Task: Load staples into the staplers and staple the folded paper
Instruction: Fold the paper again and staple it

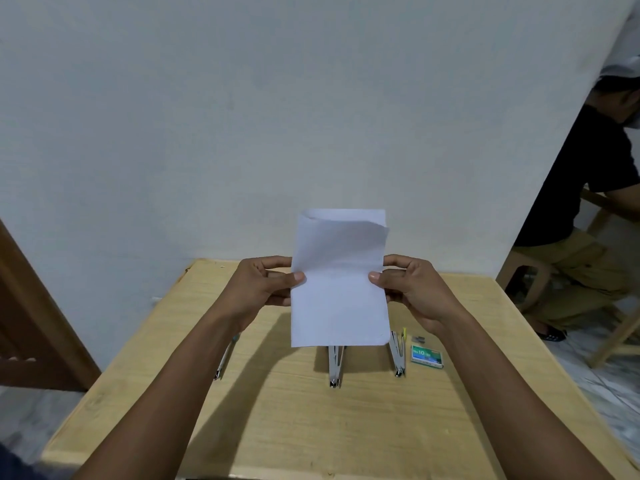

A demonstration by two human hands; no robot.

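I hold a folded white sheet of paper (339, 289) upright above the wooden table (311, 427). My left hand (266, 285) pinches its left edge and my right hand (408, 289) pinches its right edge, thumbs on the front. The paper's top corner curls over. Three metal staplers lie on the table below: one at the left (225, 358) partly behind my left forearm, one in the middle (335, 365) partly hidden by the paper, one at the right (398, 355) with a yellow part. A green staple box (426, 356) and a small strip of staples (419, 339) lie to the right.
A white wall stands right behind the table. A person in a black shirt (588, 202) sits on a wooden chair at the right. A brown door frame (38, 323) is at the left.
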